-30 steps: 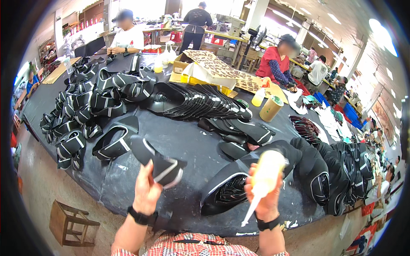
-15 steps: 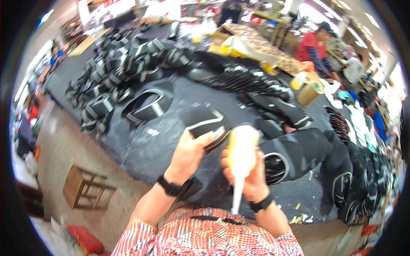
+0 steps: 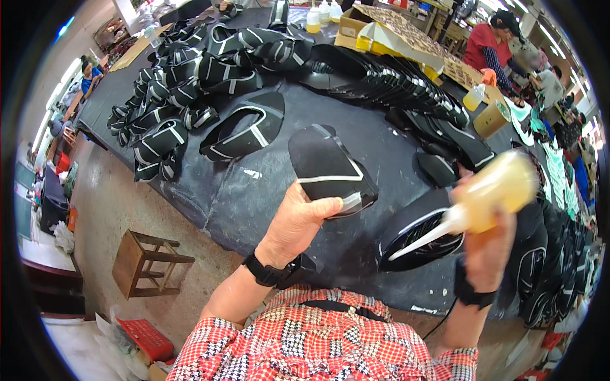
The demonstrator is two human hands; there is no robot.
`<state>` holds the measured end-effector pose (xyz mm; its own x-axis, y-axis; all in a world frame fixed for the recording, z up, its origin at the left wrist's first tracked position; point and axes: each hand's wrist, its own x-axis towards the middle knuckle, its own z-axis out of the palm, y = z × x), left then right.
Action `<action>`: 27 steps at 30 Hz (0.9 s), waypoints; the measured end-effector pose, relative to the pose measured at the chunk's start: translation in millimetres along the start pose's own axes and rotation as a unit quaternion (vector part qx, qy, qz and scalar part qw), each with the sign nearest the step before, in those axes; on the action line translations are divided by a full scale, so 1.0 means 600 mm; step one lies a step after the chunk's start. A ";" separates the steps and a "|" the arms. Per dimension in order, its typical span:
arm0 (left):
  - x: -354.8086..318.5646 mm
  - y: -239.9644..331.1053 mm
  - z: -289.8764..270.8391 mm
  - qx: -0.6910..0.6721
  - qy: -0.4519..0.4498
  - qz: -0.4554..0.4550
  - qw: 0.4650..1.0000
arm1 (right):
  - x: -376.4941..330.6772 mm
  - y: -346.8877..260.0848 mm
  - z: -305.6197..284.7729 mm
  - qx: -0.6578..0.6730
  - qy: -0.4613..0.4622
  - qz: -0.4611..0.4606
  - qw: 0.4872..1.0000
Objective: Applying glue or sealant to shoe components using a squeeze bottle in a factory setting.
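Note:
My left hand [image 3: 291,221] grips the near end of a black fabric piece [image 3: 323,155] with pale trim, thumb on top beside a shiny clear strip. The piece is held over the dark table [image 3: 254,197]. To the right, my right hand [image 3: 488,251], blurred, is wrapped round a squeeze bottle [image 3: 502,187] of yellowish liquid. The bottle is tilted, its long white nozzle pointing down and left above a stack of black trimmed pieces [image 3: 413,232]. A separate looped black piece [image 3: 270,120] with pale trim lies beyond my left hand.
Heaped black pieces [image 3: 210,70] cover the table's far left, and an overlapping row [image 3: 381,82] runs across the back. More bottles [image 3: 313,20] stand behind. A wooden stool [image 3: 149,263] is on the floor at left. A person in red [image 3: 486,47] works at far right.
My right hand has swung the bottle right, away from the piece in my left hand. That piece now shows more of its flat upper face. The view has shifted slightly.

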<state>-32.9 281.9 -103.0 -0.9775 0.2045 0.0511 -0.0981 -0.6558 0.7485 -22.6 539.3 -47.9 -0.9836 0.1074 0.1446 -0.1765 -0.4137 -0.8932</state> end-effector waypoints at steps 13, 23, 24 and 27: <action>-0.001 0.017 0.045 0.081 -0.023 -0.036 0.996 | 0.035 -0.027 0.013 -0.028 0.054 -0.109 0.992; -0.003 0.013 0.055 0.097 0.001 -0.013 0.995 | 0.047 -0.009 0.019 -0.041 0.047 -0.083 0.995; -0.003 0.012 0.054 0.096 -0.002 -0.011 0.995 | 0.049 -0.008 0.016 -0.039 0.047 -0.081 0.995; -0.002 0.014 0.049 0.094 -0.010 -0.026 0.995 | 0.049 -0.005 0.017 -0.032 0.044 -0.077 0.996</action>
<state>-26.8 297.4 -77.3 -0.9679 0.2503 0.0221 -0.1088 -0.4968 0.8610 -51.1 534.5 -36.8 -0.9375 0.2459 0.2461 -0.3195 -0.3288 -0.8887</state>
